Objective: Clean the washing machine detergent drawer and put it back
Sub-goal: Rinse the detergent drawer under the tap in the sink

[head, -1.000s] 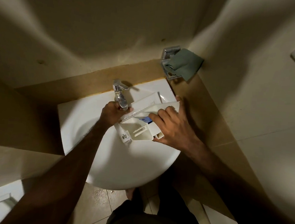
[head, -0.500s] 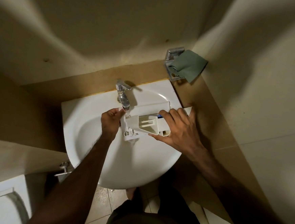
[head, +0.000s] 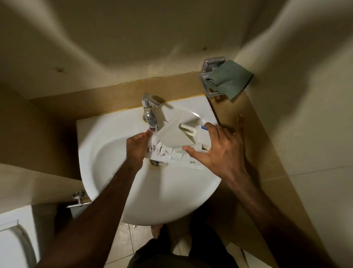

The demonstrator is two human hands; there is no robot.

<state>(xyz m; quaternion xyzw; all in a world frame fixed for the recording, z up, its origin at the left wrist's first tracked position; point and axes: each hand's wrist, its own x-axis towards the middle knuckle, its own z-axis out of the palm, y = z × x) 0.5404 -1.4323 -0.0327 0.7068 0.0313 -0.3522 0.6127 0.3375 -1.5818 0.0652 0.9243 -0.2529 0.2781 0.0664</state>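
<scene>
The white plastic detergent drawer [head: 175,140] is held over the white sink [head: 166,196], just right of the chrome tap [head: 149,114]. Water runs from the spout onto the drawer's left end. My right hand [head: 218,150] grips the drawer's right end, thumb underneath and index finger over the top; the other fingers spread out to the right. My left hand [head: 137,145] holds the drawer's left end below the spout, fingers curled against it. A small blue part shows by my right index finger. The drawer's underside ribs face me.
A green cloth [head: 228,78] hangs on a chrome holder [head: 212,67] on the wall behind the sink's right corner. A chrome valve [head: 78,199] sticks out below the sink at left. A white fixture [head: 0,244] fills the lower left. Walls close in on both sides.
The drawer has been turned over under the tap, its underside now facing me. My right hand has shifted its hold, with fingers spreading out. My left hand stays at the left end.
</scene>
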